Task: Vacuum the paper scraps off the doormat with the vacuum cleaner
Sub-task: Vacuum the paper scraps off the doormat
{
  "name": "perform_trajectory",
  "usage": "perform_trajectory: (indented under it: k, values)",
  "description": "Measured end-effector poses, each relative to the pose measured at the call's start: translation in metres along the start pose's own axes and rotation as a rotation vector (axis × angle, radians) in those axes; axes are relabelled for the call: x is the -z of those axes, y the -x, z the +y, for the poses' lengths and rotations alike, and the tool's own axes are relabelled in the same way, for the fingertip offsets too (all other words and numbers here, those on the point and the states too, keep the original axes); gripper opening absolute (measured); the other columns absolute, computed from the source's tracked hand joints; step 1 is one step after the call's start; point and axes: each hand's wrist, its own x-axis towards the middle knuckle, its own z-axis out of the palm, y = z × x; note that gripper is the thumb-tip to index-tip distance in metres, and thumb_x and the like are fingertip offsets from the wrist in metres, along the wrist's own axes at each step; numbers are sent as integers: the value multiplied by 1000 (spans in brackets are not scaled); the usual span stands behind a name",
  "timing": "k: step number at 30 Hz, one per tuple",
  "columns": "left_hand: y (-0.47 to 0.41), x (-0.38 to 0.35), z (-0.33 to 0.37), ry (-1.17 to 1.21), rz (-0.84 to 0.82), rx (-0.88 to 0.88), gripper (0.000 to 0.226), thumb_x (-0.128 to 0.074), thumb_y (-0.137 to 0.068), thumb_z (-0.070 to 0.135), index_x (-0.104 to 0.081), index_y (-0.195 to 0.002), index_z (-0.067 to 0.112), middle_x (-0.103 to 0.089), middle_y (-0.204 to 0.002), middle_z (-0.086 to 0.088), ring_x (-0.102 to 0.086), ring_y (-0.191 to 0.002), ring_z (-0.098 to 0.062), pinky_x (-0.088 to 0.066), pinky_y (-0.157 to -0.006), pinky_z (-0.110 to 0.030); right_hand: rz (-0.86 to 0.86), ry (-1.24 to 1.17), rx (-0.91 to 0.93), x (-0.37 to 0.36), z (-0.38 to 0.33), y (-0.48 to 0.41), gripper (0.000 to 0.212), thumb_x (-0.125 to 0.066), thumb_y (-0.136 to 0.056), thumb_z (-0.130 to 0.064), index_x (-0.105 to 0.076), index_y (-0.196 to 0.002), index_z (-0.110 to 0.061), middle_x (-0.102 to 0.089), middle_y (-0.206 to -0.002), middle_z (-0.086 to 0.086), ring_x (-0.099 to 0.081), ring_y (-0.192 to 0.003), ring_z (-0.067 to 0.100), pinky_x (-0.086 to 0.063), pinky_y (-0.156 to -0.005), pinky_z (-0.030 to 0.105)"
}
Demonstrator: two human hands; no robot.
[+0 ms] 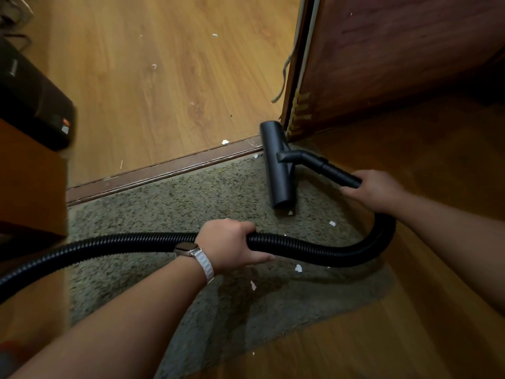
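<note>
Paper scraps [298, 268] lie on the doormat [164, 203], just below the left hand's fingers and between both hands. The left hand [232, 244] curls its fingers round the hose [300, 247]. The right hand [374, 190] wraps its fingers round the tube [336, 170]. The brush head [278, 165] sits just past them, flat on the mat. The cleaning looks part done. Next, I think the head must come back toward the fingers, over the scraps.
</note>
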Motion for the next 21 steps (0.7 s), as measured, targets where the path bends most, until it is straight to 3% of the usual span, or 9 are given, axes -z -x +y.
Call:
perform_trajectory:
  k: [4,8,12,17,21]
  values:
    - [-4,0,-7,2,-1,34,61,-43,-70,91,-47,-76,30,-49,-61,12,-53,-63,-12,-45,-58,-25,-5,-16,-28,-1,-9,-24,37,-63,-91,-47,-62,-119,-23,-63,-87,3,-61,-73,19,-43,-57,29]
    - [-5,-1,-18,-11,-18,80,71,-40,-67,94,-61,-87,29,-62,-71,11,-61,-70,-11,-51,-62,-27,-39,-48,-16,-9,-21,-39,38,-64,-91,-45,-61,-121,-21,-63,-88,4,-62,-76,21,-47,-60,31]
    - [-3,-3,-26,-22,-27,108,67,-43,-68,92,-58,-85,28,-56,-68,11,-61,-72,-14,-44,-59,-26,-77,-14,43,-19,-42,-47,36,-65,-90,-44,-62,-120,-25,-63,-88,2,-63,-76,21,-56,-72,38]
    - [1,-4,-34,-23,-65,105,61,-46,-69,90,-49,-78,30,-53,-66,12,-53,-66,-11,-40,-59,-26,-112,79,200,-29,-70,-46,27,-67,-87,-47,-63,-107,-30,-63,-82,-3,-61,-73,17,-50,-64,32]
    - [3,-7,-35,-27,-81,95,63,-44,-67,92,-49,-76,30,-54,-66,12,-57,-66,-11,-51,-63,-28,-116,75,206,-31,-65,-42,26,-67,-88,-45,-64,-107,-27,-63,-81,-2,-60,-71,16,-45,-59,30]
